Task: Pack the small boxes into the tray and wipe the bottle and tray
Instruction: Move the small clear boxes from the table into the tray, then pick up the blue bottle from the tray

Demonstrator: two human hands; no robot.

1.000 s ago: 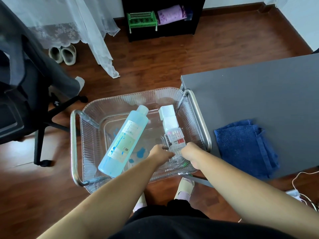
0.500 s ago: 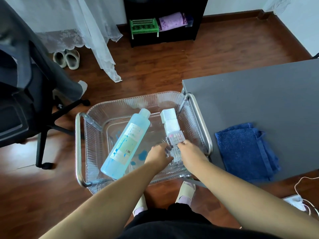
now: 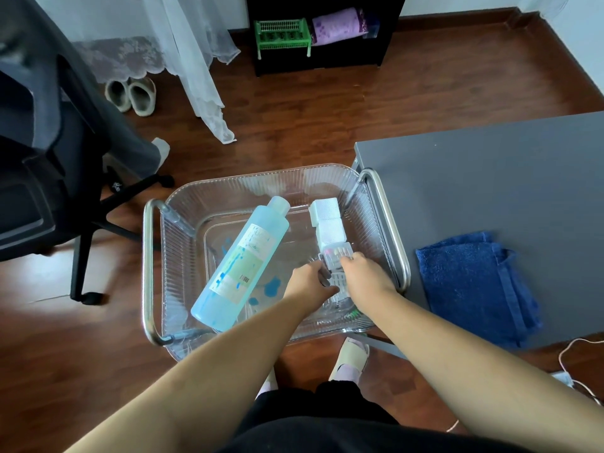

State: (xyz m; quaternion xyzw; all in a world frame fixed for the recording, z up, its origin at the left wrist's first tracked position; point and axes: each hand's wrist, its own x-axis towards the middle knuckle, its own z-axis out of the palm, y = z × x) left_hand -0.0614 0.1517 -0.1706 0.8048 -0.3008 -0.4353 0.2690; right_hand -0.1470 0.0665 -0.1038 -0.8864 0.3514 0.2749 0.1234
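Wooden floor surrounds the grey desk (image 3: 490, 191); left of it, the clear tray (image 3: 170, 256) holds the bottle (image 3: 242, 263) lying diagonally. Both hands, left hand (image 3: 310, 282) and right hand (image 3: 366, 273), grasp the clear small box (image 3: 336, 256), pushed farther along the row since half a second ago

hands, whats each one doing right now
left hand: closed on the clear small box
right hand: closed on the same box

A folded blue towel (image 3: 474, 282) lies flat on the grey table (image 3: 490, 178)
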